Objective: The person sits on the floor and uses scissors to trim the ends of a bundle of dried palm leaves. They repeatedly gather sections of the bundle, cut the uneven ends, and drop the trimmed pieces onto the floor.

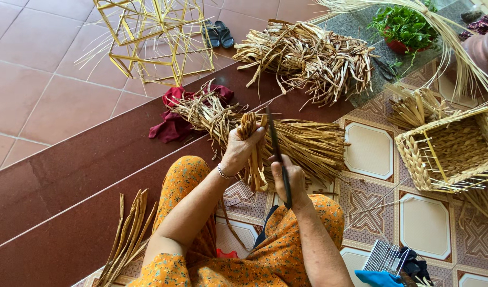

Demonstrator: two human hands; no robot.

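1. The bunch of dried strands [253, 154] sits at the scene's middle, above the person's lap. Its long axis runs near to far, the folded top pointing far and the loose ends hanging toward the knees.
2. The left hand [238, 146] is closed around the bunch just under its top, holding it upright.
3. The right hand [287, 178] is wrapped around the handle of a dark blade [276, 151], which lies along the right side of the bunch with its tip pointing far.
4. Judging by the pose, the step in hand is trimming or scraping the strands; a next stroke would call for a firm left grip and the blade kept along the fibres.
5. Just beyond lies a larger sheaf [302, 143] on the floor, with a red cloth [172, 125] at its left end.
6. Farther right stands a half-woven basket [456, 149]; far left, a yellow frame [153, 37].
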